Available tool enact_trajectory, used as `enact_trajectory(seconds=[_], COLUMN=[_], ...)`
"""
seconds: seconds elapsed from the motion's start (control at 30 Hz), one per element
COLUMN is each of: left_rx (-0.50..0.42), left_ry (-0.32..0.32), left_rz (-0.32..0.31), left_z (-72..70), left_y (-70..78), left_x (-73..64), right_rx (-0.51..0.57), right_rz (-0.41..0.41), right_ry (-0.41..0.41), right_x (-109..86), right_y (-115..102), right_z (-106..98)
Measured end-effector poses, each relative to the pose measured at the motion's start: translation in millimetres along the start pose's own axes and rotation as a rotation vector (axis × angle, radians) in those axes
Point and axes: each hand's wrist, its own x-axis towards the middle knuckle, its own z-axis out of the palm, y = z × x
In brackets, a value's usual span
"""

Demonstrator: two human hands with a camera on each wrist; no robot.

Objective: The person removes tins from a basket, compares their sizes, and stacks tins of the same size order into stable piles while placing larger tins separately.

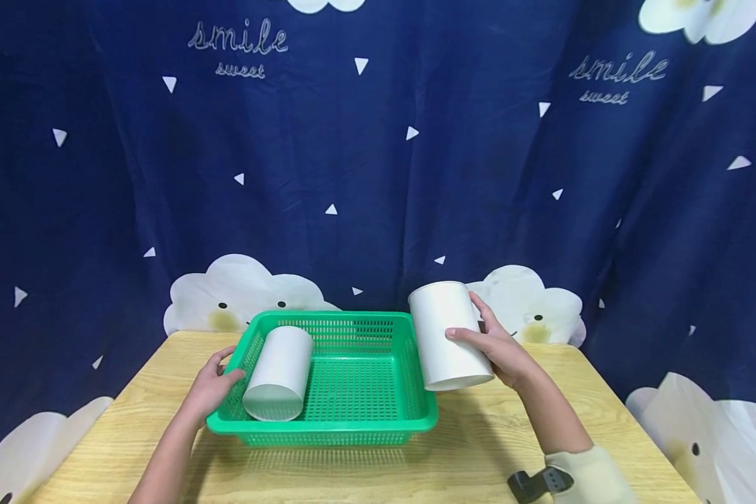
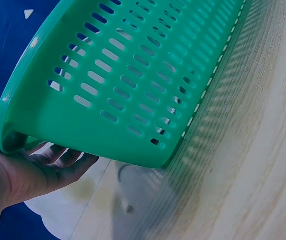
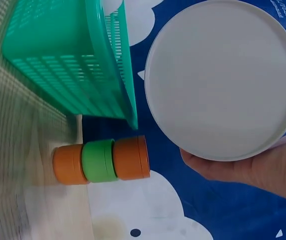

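My left hand (image 1: 209, 388) grips the left rim of a green plastic basket (image 1: 337, 425), thumb over the edge and fingers beneath it (image 2: 47, 167). Inside the basket, against its left side, a white cylinder (image 1: 281, 367) lies with its round end facing me. A second white cylinder (image 1: 450, 336) is held up by my right hand (image 1: 500, 350), tilted, overlapping the basket's right rim in the head view. Its flat round end (image 3: 223, 80) fills much of the right wrist view, with the fingers wrapped at its side.
A stack of orange and green round cups (image 3: 100, 161) stands on the table beyond the basket's right side, hidden in the head view. The wooden table (image 1: 327, 483) ends at a dark blue curtain (image 1: 378, 175) with clouds. A black wrist device (image 1: 538, 483) sits near the right sleeve.
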Motion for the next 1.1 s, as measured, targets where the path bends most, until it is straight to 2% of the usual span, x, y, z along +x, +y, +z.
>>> enact_trajectory(seconds=[0.47,0.73,1.1], left_rx=[-0.007,0.017,-0.008], left_ry=[0.004,0.015,0.002], left_rz=[0.014,0.027,0.020], left_z=[0.2,0.2,-0.1], left_y=[0.2,-0.7,-2.1], left_x=[0.2,1.2,1.9], right_rx=[-0.001,0.011,-0.010], right_rz=[-0.009,0.003,0.007], right_ry=[0.033,0.089,0.155], right_x=[-10.5,-9.2,-10.4], right_y=[6,19,33], right_z=[-24,-37,-52])
